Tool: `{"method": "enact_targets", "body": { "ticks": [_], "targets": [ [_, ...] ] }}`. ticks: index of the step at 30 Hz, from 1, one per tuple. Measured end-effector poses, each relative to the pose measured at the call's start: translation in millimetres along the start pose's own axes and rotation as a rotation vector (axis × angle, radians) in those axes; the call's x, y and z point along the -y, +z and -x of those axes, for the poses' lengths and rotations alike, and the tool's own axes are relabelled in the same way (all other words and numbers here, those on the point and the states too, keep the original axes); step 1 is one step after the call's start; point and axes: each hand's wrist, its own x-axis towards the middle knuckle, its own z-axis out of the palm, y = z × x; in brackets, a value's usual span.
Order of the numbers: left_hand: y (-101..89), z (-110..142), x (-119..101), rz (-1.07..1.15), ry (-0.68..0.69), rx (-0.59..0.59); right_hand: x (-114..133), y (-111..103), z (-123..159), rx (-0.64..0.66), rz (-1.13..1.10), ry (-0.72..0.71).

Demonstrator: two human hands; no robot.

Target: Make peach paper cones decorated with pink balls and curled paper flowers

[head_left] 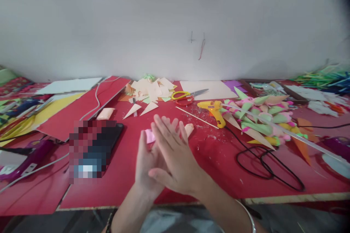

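My right hand [175, 153] lies across my left hand [149, 164], palm to palm, above the red tabletop. The fingers of both hands are stretched out. Whatever may be between the palms is hidden. A small pink piece [150, 136] shows just behind my left fingers; I cannot tell whether the hand touches it. Past my right fingertips lies a small peach piece [189, 129], partly covered by the hand. Two peach paper triangles [149, 107] rest on the table farther back.
A yellow glue gun [212, 107] with a black cord [262, 160] lies right of my hands. Beyond it is a pile of green and pink paper cones [257, 116]. Yellow-handled scissors [188, 94], peach paper scraps [150, 89], a thin stick [197, 117] and a dark phone [109, 142] lie around.
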Motion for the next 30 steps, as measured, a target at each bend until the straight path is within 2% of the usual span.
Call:
{"method": "enact_targets", "body": {
  "ticks": [2, 5, 7, 10, 12, 15, 17, 20, 22, 24, 26, 28, 30],
  "targets": [
    [-0.7, 3, -5, 0.051, 0.052, -0.006, -1, 1, 3, 0.007, -0.031, 0.017],
    [-0.4, 4, -8, 0.101, 0.191, -0.074, 4, 5, 6, 0.084, -0.101, -0.091],
    [0.9, 4, -6, 0.139, 0.166, -0.122, 5, 4, 3, 0.069, -0.117, -0.132],
    [0.4, 4, -6, 0.177, 0.094, -0.099, 2, 2, -1, 0.022, -0.128, -0.033],
    [-2.8, 4, -13, 0.153, 0.157, -0.082, 0, 3, 2, 0.034, -0.161, -0.016],
    [-8.6, 5, -25, 0.113, 0.271, -0.110, 4, 12, 11, 0.021, -0.229, -0.092],
    [-10.3, 4, -26, 0.092, 0.264, -0.144, 7, 18, 15, -0.116, -0.284, -0.046],
    [-11.1, -3, -20, 0.036, 0.168, -0.184, 5, 21, 16, -0.385, -0.424, 0.142],
    [-13.6, -11, -16, -0.030, 0.110, -0.198, -1, 17, 15, -0.477, -0.518, 0.276],
    [-18.4, -20, -16, -0.157, 0.094, -0.225, -10, 10, 17, -0.515, -0.589, 0.402],
    [-23.2, -28, -17, -0.414, 0.080, -0.241, -19, 3, 19, -0.537, -0.646, 0.497],
    [-25.1, -35, -18, -0.826, 0.051, -0.187, -29, -2, 20, -0.561, -0.686, 0.551],
    [-23.4, -41, -14, -1.319, 0.049, -0.070, -38, -7, 20, -0.593, -0.708, 0.562]
  ]
}}
